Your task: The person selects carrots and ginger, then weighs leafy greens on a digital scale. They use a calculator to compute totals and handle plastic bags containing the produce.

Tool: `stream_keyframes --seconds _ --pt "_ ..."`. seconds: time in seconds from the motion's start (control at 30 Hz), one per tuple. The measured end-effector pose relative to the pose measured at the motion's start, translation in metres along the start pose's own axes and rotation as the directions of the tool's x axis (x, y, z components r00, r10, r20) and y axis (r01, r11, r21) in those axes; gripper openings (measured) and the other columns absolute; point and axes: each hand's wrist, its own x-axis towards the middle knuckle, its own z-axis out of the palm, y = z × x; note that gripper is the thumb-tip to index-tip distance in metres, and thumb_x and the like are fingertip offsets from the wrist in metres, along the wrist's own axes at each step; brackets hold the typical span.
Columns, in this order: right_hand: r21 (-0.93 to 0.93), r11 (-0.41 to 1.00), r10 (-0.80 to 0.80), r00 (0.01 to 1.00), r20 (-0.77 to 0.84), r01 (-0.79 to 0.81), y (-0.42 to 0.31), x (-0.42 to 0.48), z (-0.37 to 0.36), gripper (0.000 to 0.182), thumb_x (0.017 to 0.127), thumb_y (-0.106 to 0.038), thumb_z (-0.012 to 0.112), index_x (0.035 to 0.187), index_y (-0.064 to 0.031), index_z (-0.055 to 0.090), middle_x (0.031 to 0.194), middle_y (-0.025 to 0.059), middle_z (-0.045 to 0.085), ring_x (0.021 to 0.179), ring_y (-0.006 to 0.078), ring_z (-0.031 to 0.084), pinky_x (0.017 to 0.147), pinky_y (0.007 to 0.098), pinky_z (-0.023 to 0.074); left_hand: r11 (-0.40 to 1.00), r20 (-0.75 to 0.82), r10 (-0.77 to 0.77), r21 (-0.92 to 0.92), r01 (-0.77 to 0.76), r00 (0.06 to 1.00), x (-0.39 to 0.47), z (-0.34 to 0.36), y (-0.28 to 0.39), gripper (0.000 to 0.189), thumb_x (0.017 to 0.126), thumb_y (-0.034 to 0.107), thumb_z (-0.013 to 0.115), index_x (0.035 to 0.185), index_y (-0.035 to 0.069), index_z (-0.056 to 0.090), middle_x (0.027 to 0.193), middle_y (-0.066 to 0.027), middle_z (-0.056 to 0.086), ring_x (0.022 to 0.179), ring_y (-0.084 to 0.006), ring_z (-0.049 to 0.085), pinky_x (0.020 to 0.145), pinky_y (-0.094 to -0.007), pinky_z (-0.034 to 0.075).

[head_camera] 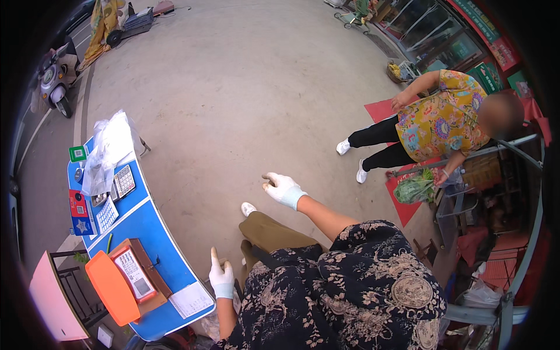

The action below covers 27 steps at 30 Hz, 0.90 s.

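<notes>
My left hand (221, 276), in a white glove with darker fingertips, hangs beside the near edge of a blue table (166, 249). Its index finger points forward, the thumb stands apart, and nothing is in it. Over the concrete floor, my right hand (283, 190) is held out in a matching glove, fingers loosely bent and free of any object. Closest to my left hand on the table are a paper sheet with handwriting (192, 300) and an electronic price scale (134, 274) with an orange pan (111, 286), set in a cardboard box (148, 275).
Plastic bags (111, 144), a calculator (124, 181) and payment-code signs (78, 203) occupy the table's far end. At right, a person (442, 118) holds bagged leafy greens (413, 189) beside a metal frame (516, 280). A scooter (56, 85) and a platform scale (133, 26) stand farther off.
</notes>
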Motion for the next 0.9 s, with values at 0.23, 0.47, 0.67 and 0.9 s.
stream_keyframes --seconds 0.23,0.47,0.67,0.9 --pt "0.104 0.943 0.332 0.890 -0.312 -0.315 0.127 -0.043 -0.058 0.048 0.080 -0.034 0.052 0.121 -0.0076 0.051 0.104 0.0145 0.062 0.099 0.0300 0.058 0.087 0.0400 0.0453 0.993 0.205 0.112 0.012 -0.117 0.972 0.036 0.052 0.062 0.063 0.081 0.003 0.051 0.140 0.013 0.032 0.080 -0.0098 0.065 0.065 -0.0136 0.058 0.066 -0.0273 0.049" --pt "0.036 0.923 0.364 0.841 -0.400 -0.382 0.175 -0.055 -0.044 0.047 0.080 -0.035 0.053 0.119 -0.0084 0.053 0.104 0.0135 0.061 0.100 0.0301 0.057 0.087 0.0402 0.0446 0.977 0.373 0.195 0.006 -0.212 0.907 0.065 0.095 0.068 0.062 0.082 0.001 0.050 0.140 0.011 0.032 0.079 -0.0050 0.063 0.064 -0.0077 0.053 0.064 -0.0225 0.047" --pt "-0.265 0.860 0.262 0.823 -0.505 -0.437 0.215 -0.058 -0.080 0.047 0.077 -0.034 0.057 0.118 -0.0099 0.053 0.110 0.0135 0.058 0.106 0.0294 0.052 0.095 0.0428 0.0374 0.975 0.404 0.205 -0.010 -0.220 0.891 0.079 0.132 0.087 0.061 0.082 0.001 0.050 0.140 0.010 0.031 0.080 -0.0050 0.063 0.065 -0.0075 0.054 0.065 -0.0223 0.047" --pt "-0.832 0.354 0.151 0.904 -0.400 -0.427 0.239 -0.097 -0.217 0.051 0.076 -0.025 0.056 0.125 -0.0127 0.050 0.134 0.0126 0.043 0.128 0.0326 0.033 0.107 0.0508 0.0161 0.988 0.318 0.153 -0.062 -0.141 0.935 0.081 0.157 0.105 0.060 0.083 0.002 0.051 0.139 0.009 0.033 0.082 -0.0066 0.064 0.066 -0.0097 0.057 0.067 -0.0243 0.049"
